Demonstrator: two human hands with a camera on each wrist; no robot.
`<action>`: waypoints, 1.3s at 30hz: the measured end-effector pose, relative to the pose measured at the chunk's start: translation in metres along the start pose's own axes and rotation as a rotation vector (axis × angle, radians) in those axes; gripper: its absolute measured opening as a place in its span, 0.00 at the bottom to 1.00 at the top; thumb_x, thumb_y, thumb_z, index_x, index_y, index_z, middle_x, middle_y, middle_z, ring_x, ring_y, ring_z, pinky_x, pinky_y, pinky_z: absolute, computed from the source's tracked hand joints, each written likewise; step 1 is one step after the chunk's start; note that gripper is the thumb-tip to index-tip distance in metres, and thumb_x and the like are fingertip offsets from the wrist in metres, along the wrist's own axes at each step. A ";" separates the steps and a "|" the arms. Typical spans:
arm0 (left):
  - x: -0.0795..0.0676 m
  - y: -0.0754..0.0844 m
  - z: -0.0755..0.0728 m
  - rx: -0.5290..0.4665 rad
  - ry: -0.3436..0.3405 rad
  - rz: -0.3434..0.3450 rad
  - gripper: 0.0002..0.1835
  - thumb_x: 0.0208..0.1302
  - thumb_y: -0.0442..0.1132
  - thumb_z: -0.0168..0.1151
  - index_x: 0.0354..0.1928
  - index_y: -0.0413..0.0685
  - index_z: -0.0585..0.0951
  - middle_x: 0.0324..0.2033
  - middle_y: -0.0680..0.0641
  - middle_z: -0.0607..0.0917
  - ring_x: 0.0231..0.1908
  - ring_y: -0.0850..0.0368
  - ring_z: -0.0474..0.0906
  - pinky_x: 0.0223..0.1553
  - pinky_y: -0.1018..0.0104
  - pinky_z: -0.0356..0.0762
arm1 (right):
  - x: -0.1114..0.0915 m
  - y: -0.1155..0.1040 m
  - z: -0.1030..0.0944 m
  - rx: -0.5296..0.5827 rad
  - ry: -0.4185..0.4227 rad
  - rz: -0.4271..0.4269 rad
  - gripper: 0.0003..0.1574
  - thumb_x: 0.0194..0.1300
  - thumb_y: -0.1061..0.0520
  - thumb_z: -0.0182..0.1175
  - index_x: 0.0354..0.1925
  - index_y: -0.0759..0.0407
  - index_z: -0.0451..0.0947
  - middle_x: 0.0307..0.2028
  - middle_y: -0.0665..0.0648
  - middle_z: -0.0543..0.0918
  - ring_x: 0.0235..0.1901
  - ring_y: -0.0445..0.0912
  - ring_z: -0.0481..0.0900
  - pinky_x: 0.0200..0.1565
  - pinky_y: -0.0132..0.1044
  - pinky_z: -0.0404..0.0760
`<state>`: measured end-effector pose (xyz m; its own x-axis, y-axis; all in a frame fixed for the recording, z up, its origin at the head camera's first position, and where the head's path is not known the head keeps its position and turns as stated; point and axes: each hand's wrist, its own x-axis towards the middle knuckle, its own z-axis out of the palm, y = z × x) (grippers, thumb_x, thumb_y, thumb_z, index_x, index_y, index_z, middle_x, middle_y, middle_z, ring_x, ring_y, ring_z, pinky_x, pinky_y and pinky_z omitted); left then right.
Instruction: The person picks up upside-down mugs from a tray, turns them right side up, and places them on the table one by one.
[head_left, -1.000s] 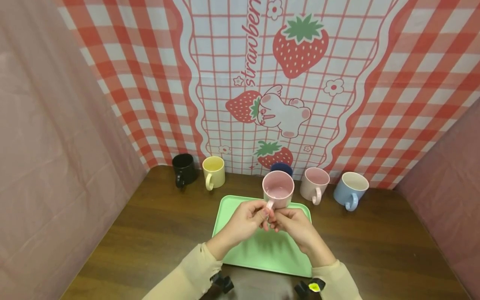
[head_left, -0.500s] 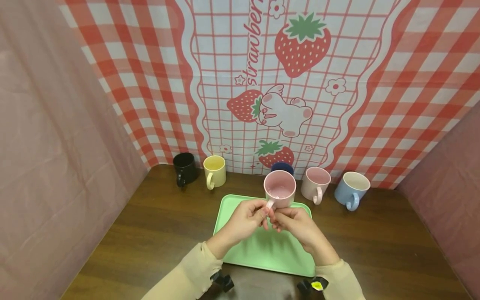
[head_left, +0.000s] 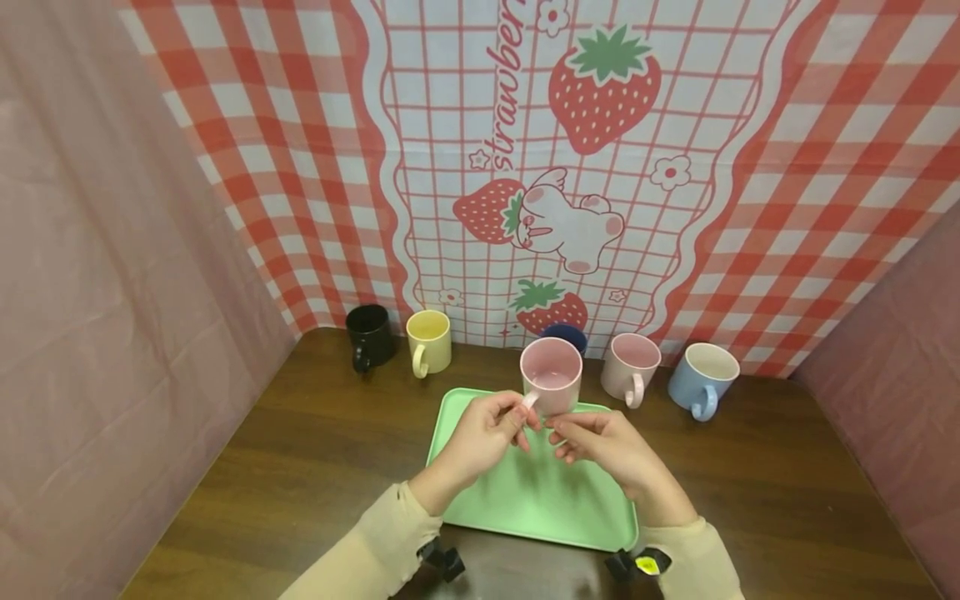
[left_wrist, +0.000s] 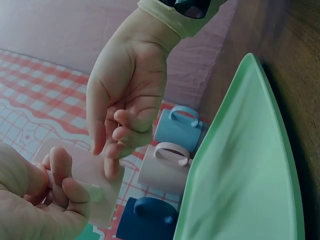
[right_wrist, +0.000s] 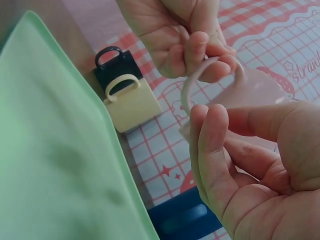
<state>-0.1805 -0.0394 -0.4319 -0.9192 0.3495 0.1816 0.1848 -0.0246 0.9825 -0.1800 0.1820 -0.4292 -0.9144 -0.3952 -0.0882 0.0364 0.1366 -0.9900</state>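
Note:
A pale pink mug (head_left: 551, 379) is held in the air over the far edge of a light green tray (head_left: 540, 504). My left hand (head_left: 487, 429) pinches its handle, with thumb and forefinger on it; the right wrist view shows that grip on the handle (right_wrist: 189, 90). Close beside the mug's lower right side, my right hand (head_left: 611, 450) has loosely bent fingers and holds nothing. In the left wrist view the right hand's forefinger overlaps the mug (left_wrist: 107, 185); whether it touches is hard to tell.
Along the back of the brown table (head_left: 300, 475) stand a black mug (head_left: 370, 337), a yellow mug (head_left: 429, 343), a dark blue mug (head_left: 566, 335) partly hidden behind the held one, another pink mug (head_left: 630, 371) and a light blue mug (head_left: 702, 382). A strawberry-print cloth (head_left: 450, 125) hangs behind them.
My right hand has come off the handle and drawn a little to the right. My left hand, still gripping the handle, has shifted slightly left with the pink mug.

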 end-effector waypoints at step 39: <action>0.064 -0.045 -0.072 0.080 0.270 -0.159 0.10 0.75 0.28 0.52 0.38 0.34 0.82 0.33 0.42 0.84 0.25 0.58 0.76 0.34 0.57 0.81 | -0.062 0.018 -0.064 -0.688 0.272 -0.343 0.13 0.69 0.60 0.65 0.50 0.46 0.81 0.42 0.45 0.86 0.40 0.36 0.83 0.41 0.25 0.79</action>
<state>-0.2729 -0.0831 -0.4615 -0.9958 0.0814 0.0408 0.0480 0.0883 0.9949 -0.1488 0.2670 -0.4347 -0.8988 -0.2943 0.3249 -0.4383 0.6108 -0.6594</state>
